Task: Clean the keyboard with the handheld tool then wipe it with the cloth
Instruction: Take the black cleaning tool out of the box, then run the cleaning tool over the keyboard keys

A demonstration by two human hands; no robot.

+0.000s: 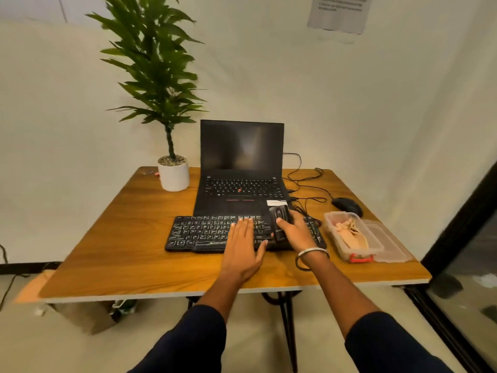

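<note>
A black keyboard [204, 232] with pale key legends lies on the wooden table [129, 238], in front of the laptop. My left hand [243, 246] rests flat on the keyboard's middle with straight fingers. My right hand [294, 232] grips a black handheld cleaning tool [279, 219], held over the keyboard's right part. A beige cloth [349, 234] lies in a clear plastic box [329, 220] to the right of the keyboard. The keyboard's right end is partly hidden by my right hand.
An open black laptop [242, 168] stands behind the keyboard. A potted plant [173, 175] is at the back left. A black mouse [347, 205] and cables lie at the back right. The box's lid [392, 246] rests beside it. A glass partition [468, 265] borders the right.
</note>
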